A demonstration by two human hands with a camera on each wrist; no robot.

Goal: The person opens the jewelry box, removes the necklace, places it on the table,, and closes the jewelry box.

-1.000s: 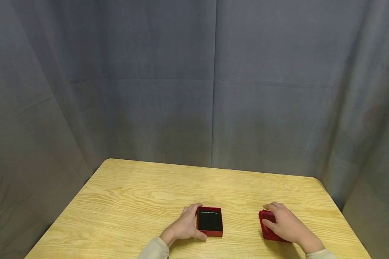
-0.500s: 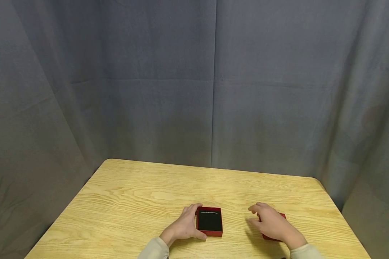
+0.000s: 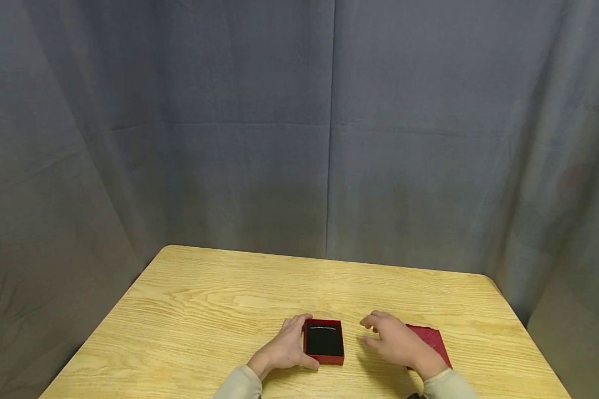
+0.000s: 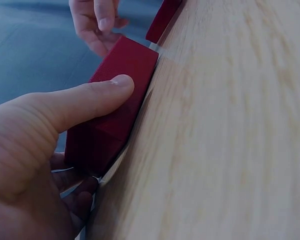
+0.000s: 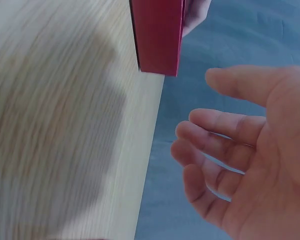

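Observation:
A small red jewelry box stands on the table with its top off. Inside lies a black cushion bearing a thin silvery bracelet. My left hand grips the box from its left side, thumb on the near wall and fingers at the far one; the thumb lies across the red wall in the left wrist view. My right hand hovers between the box and a red lid, fingers loosely bent and holding nothing. Part of the lid is hidden behind that hand and wrist.
The pale wood table extends beyond and to both sides of the hands. Grey curtains hang behind it and along the left and right.
My right hand has come off the red lid and moved left toward the box, uncovering more of the lid. My left hand and the box have stayed in place.

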